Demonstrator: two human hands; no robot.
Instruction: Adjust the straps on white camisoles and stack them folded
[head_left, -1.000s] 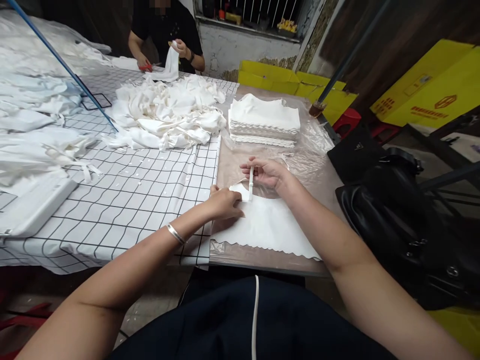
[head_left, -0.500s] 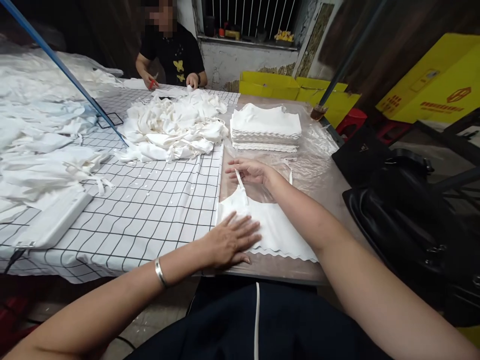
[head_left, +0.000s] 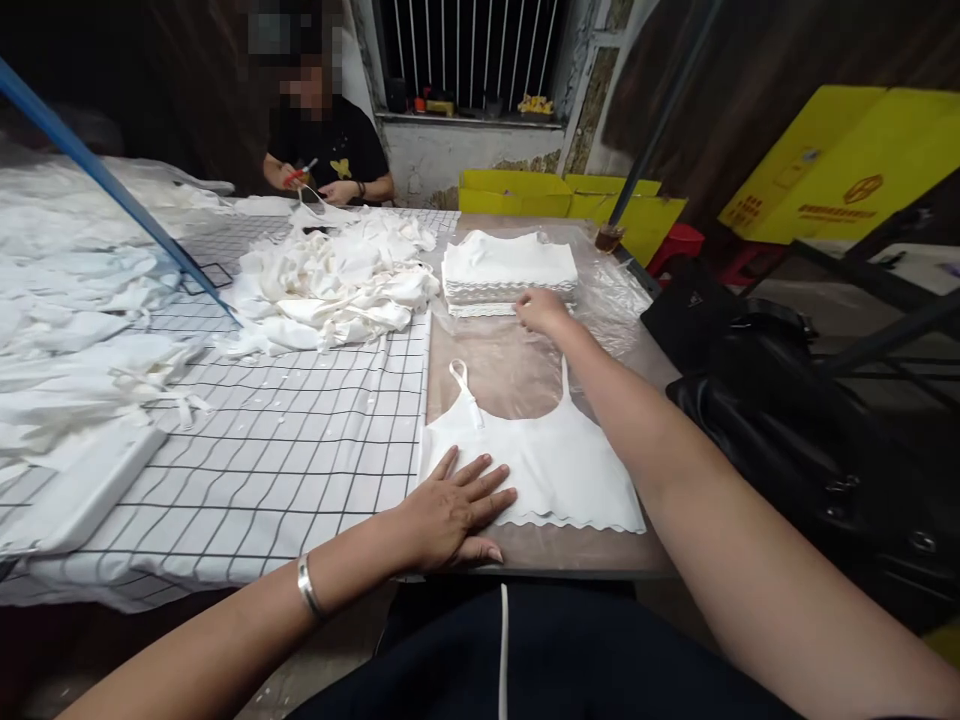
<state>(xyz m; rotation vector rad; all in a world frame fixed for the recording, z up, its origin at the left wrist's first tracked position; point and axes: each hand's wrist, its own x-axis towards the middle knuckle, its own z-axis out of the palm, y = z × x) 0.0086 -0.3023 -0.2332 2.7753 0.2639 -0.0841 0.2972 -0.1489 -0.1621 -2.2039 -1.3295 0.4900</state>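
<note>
A white camisole top (head_left: 559, 465) with thin straps and a wavy hem lies flat at the table's front edge. My left hand (head_left: 457, 505) rests on its left part, fingers spread, palm down. The left strap (head_left: 459, 378) stands up in a small loop. Beyond the top, my right hand (head_left: 541, 310) is closed with fingers curled together, just in front of a stack of folded white tops (head_left: 510, 262). Its forearm passes over the right strap (head_left: 565, 380), whose upper end is hidden. What the right fingers hold, if anything, cannot be made out.
A heap of white garments (head_left: 330, 280) lies on the checked cloth (head_left: 322, 440), with more piles at left. A blue pole (head_left: 112, 190) slants across. Opposite, a person (head_left: 330, 150) holds red-handled scissors (head_left: 298, 175). A black bag (head_left: 780, 400) and yellow boxes (head_left: 517, 190) flank the table.
My right hand has moved away from the left strap, up and right toward the stack, and its fingers have closed. The left hand stays on the top. The view has shifted slightly.
</note>
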